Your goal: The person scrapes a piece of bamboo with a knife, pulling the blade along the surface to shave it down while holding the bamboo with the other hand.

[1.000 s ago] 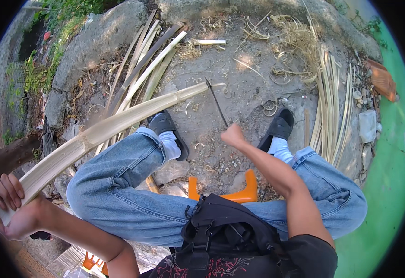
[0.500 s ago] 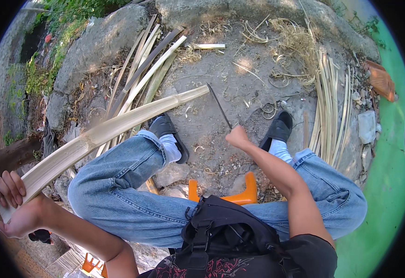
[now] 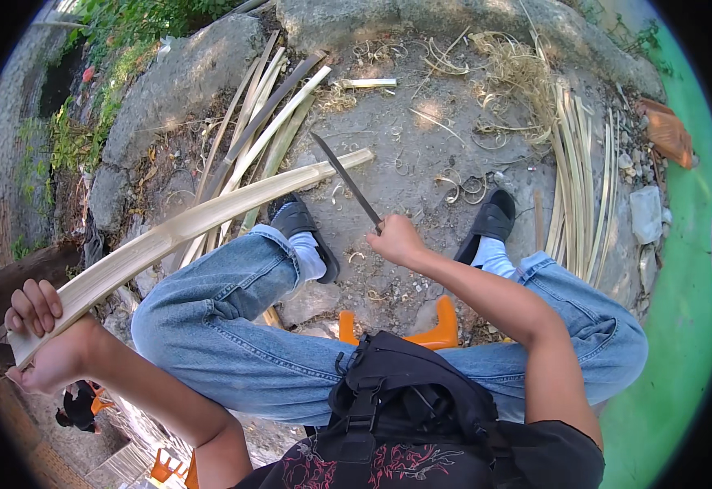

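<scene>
There, in the head view, the long pale bamboo slat [image 3: 185,228] ran from the lower left up toward the middle of the ground. The left hand [image 3: 42,338] was closed around its near end, fingers curled over the top edge, well out to the person's left. The far end of the slat lay just beside the dark blade of the knife [image 3: 346,179], which the right hand [image 3: 397,240] gripped in a closed fist above the right knee. Blade and slat tip looked to be touching or nearly so; I could not tell which.

The knife's handle was hidden inside the fist. The slat's near end was hidden behind the left palm. A black bag [image 3: 409,407] at the chest covered the lap, and only two corners of an orange stool [image 3: 437,326] showed under the jeans.

No packages or signs showed; a pile of split bamboo strips [image 3: 576,163] lay to the right, and more strips [image 3: 262,114] behind the slat.
</scene>
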Tool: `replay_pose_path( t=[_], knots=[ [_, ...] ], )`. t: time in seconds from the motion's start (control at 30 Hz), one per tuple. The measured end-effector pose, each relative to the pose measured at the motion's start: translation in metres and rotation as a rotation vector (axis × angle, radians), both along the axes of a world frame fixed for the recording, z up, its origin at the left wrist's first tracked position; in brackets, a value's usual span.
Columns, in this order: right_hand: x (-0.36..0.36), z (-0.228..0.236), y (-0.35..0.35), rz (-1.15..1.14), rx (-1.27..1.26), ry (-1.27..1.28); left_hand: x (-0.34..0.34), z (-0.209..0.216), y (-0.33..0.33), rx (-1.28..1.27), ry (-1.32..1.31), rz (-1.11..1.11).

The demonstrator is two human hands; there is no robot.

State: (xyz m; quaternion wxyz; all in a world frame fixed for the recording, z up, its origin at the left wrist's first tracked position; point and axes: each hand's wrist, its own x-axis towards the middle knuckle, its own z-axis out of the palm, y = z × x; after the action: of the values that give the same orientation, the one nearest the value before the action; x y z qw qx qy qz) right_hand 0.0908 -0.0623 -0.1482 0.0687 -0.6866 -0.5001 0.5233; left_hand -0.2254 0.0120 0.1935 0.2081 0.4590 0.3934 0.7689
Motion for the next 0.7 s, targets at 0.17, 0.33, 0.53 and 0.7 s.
replay_pose_path(
  t=[0.17,0.33,0.53,0.7],
  knots=[
    [-0.027,0.070,-0.007,0.054,0.130,0.071,0.017,0.005,-0.005,0.038,-0.076,-0.043],
    [-0.018,0.121,-0.021,0.107,0.363,-0.019,0.058,0.016,-0.023,-0.008,-0.223,0.124],
    [0.035,0.120,-0.061,-0.071,0.203,-0.289,0.035,0.015,-0.043,-0.007,-0.260,-0.251],
    [0.050,0.124,-0.072,-0.179,0.174,-0.217,0.055,0.023,-0.055,0.020,-0.257,-0.260]
  ],
)
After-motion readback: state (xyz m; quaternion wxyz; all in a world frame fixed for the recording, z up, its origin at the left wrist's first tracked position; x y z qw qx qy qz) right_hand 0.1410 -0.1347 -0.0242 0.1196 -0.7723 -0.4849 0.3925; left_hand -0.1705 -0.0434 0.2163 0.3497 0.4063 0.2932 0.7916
